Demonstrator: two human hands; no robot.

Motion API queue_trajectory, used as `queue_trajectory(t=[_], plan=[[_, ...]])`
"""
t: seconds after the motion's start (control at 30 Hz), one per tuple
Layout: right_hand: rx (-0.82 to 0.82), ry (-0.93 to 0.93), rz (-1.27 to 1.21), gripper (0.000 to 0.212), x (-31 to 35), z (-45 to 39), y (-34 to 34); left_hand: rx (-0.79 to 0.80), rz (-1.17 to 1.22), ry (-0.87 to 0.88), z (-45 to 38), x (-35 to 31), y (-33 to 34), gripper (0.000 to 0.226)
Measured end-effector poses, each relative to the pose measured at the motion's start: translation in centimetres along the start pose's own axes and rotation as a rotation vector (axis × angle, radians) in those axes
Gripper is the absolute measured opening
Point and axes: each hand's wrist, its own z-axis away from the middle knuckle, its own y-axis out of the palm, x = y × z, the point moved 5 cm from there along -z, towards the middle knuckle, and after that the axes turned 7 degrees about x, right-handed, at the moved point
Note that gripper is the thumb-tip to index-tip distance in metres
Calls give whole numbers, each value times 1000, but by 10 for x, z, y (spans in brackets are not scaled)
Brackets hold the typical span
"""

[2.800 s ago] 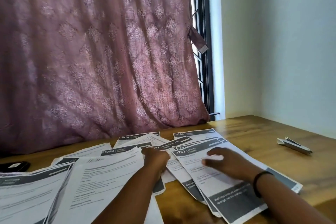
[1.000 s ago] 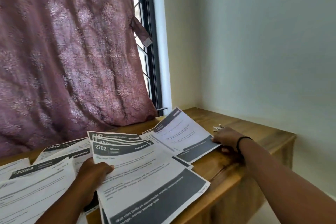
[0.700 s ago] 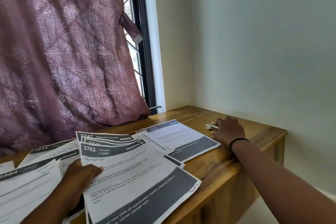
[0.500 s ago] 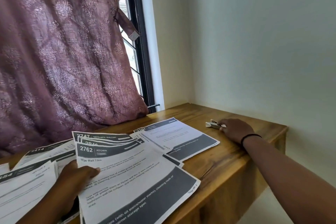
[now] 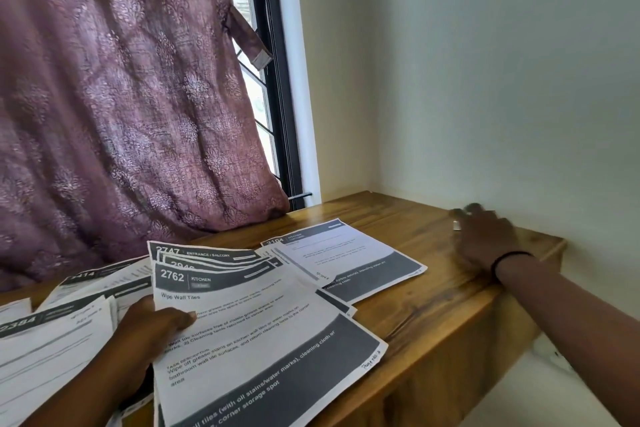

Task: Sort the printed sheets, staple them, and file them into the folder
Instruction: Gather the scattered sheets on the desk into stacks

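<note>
My left hand (image 5: 149, 333) grips a fanned stack of printed sheets (image 5: 249, 326) at its left edge, thumb on the top sheet headed 2762 KITCHEN. A single sheet numbered 3104 (image 5: 349, 260) lies flat on the wooden table (image 5: 436, 305) to the right of the stack. More sheets (image 5: 52, 343) are spread at the left. My right hand (image 5: 485, 236) is blurred at the far right of the table near the wall, its fingers curled over the stapler (image 5: 456, 225), of which only a small pale end shows. No folder is in view.
A mauve patterned curtain (image 5: 121, 97) hangs behind the table and touches its back edge. A dark-framed window (image 5: 273, 97) stands beside it. The white wall (image 5: 502, 80) runs along the table's right side; the table's right corner (image 5: 561, 241) is close to my right hand.
My right hand left the sheets, reached right to the stapler, closed over it and slid with it toward the wall. My left hand kept hold of the stack. The view turned right.
</note>
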Motion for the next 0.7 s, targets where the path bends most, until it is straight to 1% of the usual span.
queue_trajectory(t=[0.03,0.07,0.1,0.17,0.2,0.23,0.27,0.37,0.43,0.57,0.6,0.7], plan=[[11,-102,-115,43,27,11,-2,3,6,2,0,0,0,19],[60,-210,-228,45,55,22,-3,9,12,4,0,0,1,19],[148,-301,-306,48,81,36,-4,20,26,3,2,0,2,19],[341,-396,-383,55,120,61,-3,32,57,4,2,1,1,20],[410,-409,-357,58,130,70,-1,32,65,6,3,2,0,20],[443,-409,-292,58,134,76,0,37,70,12,3,2,0,20],[443,-401,-216,58,133,78,-1,40,76,19,3,2,0,20],[380,-329,-67,51,108,67,-5,49,84,30,1,2,-1,21],[416,-268,-121,42,79,53,-4,55,78,44,1,2,-1,21],[488,-176,-274,13,24,26,4,49,66,74,0,0,-1,23],[489,-159,-294,9,14,20,5,41,67,76,-1,0,-1,23],[464,-118,-293,10,3,15,2,30,76,65,-2,2,-2,23]])
